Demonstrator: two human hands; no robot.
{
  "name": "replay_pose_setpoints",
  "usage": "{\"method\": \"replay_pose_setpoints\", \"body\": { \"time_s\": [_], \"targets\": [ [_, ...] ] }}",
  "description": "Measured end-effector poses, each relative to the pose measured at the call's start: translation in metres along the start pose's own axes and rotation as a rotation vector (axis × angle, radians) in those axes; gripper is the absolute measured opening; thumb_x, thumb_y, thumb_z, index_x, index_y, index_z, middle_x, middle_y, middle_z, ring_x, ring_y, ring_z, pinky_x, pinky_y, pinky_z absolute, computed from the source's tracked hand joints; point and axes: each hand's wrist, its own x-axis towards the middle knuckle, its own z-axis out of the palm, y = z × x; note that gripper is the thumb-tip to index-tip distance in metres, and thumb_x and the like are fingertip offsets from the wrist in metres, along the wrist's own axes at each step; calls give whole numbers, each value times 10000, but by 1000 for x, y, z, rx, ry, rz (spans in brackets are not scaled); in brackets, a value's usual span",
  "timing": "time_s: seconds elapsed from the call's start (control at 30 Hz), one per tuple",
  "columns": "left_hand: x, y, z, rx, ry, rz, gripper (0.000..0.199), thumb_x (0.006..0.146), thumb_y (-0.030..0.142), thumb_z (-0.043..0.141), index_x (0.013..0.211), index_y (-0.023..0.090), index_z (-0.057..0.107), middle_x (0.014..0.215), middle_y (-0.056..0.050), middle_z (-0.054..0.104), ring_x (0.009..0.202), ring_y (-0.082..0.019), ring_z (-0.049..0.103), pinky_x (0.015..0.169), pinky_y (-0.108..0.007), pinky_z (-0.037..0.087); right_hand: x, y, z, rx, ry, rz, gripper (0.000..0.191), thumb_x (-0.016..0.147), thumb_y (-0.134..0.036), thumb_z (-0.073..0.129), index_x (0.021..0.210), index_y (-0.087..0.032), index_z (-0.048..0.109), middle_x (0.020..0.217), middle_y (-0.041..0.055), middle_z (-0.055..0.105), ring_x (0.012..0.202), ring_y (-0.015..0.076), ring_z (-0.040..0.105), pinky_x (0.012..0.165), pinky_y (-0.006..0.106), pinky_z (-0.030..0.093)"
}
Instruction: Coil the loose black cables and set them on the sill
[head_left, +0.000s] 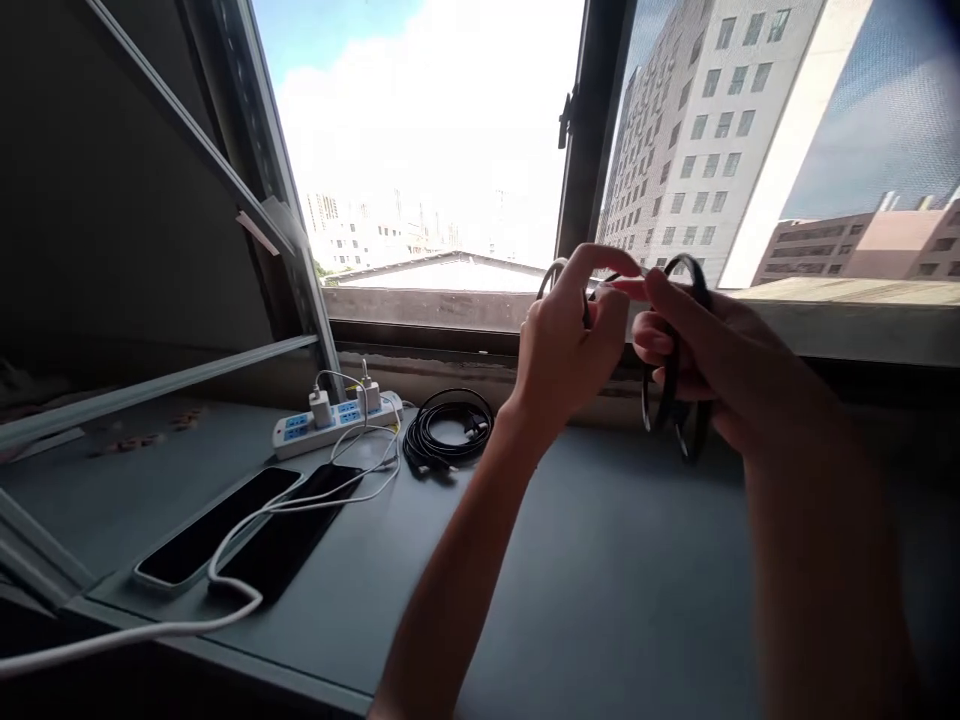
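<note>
Up before the window (600, 120), my left hand (570, 330) and right hand (697, 345) are both closed on the looped black cable (702, 285) (some loops dangle). If my right grip slackens, they could spill and tangle.

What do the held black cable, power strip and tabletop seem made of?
Held cable: probably rubber or soft plastic outside, black with a slight sheen, bending in loops. Power strip: likely hard moulded plastic, white with blue socket faces. Tabletop: flat grey-blue, softly reflective; painted metal or laminate, I can't tell which.
</note>
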Motion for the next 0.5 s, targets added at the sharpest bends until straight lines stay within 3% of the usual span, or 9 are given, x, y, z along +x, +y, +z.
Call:
{"method": "replay_pose_setpoints", "body": {
  "time_s": [0.13, 0.23, 0.37, 0.5],
  "targets": [
    [2, -8, 0, -83, -164, -88, 264, 876, 144, 361, 1030, 228, 558, 566, 49, 499, 425, -62, 463, 431, -173, 365, -2, 2, 4, -96, -64, -103, 413, 780, -584, 589, 674, -184, 591, 558, -19, 435, 425, 53, 363, 303, 123, 244],
    [5, -13, -3, -264, -274, -153, 271, 897, 165, 303, 1018, 202, 542, 757, -6, 594, 458, -61, 485, 403, -177, 365, -4, 0, 5, -135, -192, -192, 359, 801, -426, 636, 572, -172, 528, 502, -38, 388, 414, 46, 345, 323, 132, 244],
    [11, -16, -10, -438, -427, -284, 315, 920, 285, 253, 1053, 172, 516, 779, -47, 608, 368, -54, 399, 313, -187, 278, -6, -4, 6, -170, -289, -127, 117, 716, -182, 710, 662, -163, 609, 535, -42, 437, 458, 54, 404, 373, 145, 297],
    [12, -14, -14, -306, -459, -312, 395, 929, 355, 226, 1098, 150, 519, 765, -38, 592, 392, -42, 459, 363, -155, 318, -5, -4, 6, -171, -309, -106, 117, 684, -128, 721, 706, -162, 611, 604, -31, 481, 531, 76, 471, 417, 160, 358]
  ]
}}
